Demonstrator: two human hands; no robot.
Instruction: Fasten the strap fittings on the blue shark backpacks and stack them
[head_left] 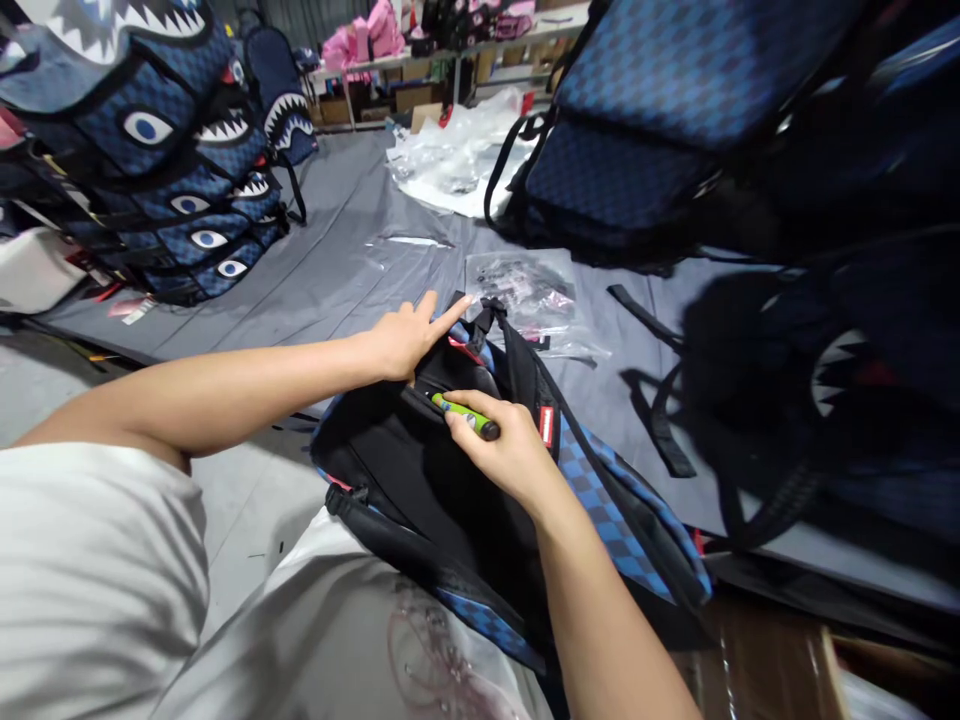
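A blue-and-black checkered backpack (pixel 600 490) lies at the table's near edge, its black inside facing up. My right hand (pixel 502 440) is closed round a green marker pen (pixel 466 413), which has a dark end and a printed pattern. The pen's thin tip points left, at the black lining near the top of the backpack. My left hand (pixel 401 342) rests at the backpack's upper edge with its fingers spread and the index finger stretched to the right. Its thumb reaches down toward the lining, partly hidden.
Stacked shark-face backpacks (pixel 172 190) stand at the left of the grey-covered table (pixel 337 220). A checkered backpack (pixel 622 150) stands at the back right, and a dark one (pixel 840 400) lies nearer. Clear plastic bags (pixel 525 290) lie beyond my hands. A brown box (pixel 765 660) sits below right.
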